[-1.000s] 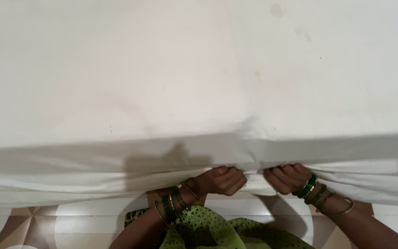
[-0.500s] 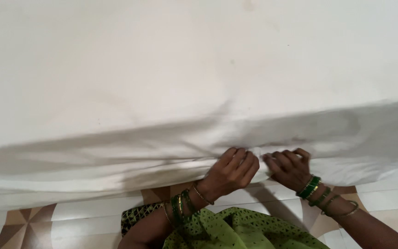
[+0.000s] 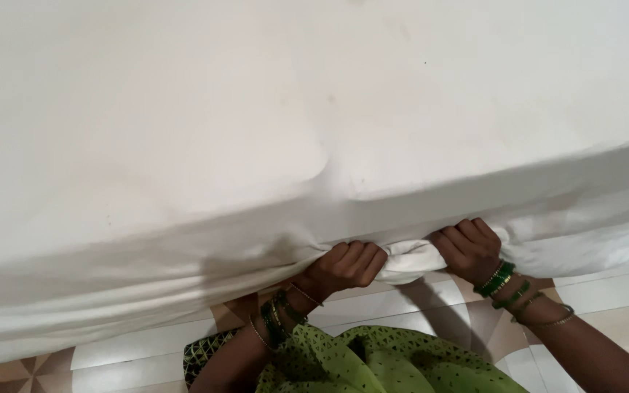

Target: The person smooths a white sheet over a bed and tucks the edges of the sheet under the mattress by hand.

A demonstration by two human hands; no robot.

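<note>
Now, with my left hand (image 3: 347, 266) and right hand (image 3: 469, 249) both fisted on the bunched white cotton bedsheet (image 3: 410, 260) at the mattress's (image 3: 256, 109) lower edge, I'd best pull evenly.

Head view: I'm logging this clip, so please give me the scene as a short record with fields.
view: head camera looking down at a bed edge
left hand: fist closed on a bunched fold of the white sheet
right hand: closed on the same fold, just to the right
fold: twisted roll of sheet between the two hands, at the lower edge of the bed
wrists: green bangles on both
clothing: green patterned cloth at the bottom of the picture
floor: pale tiles with brown patterned shapes
</note>
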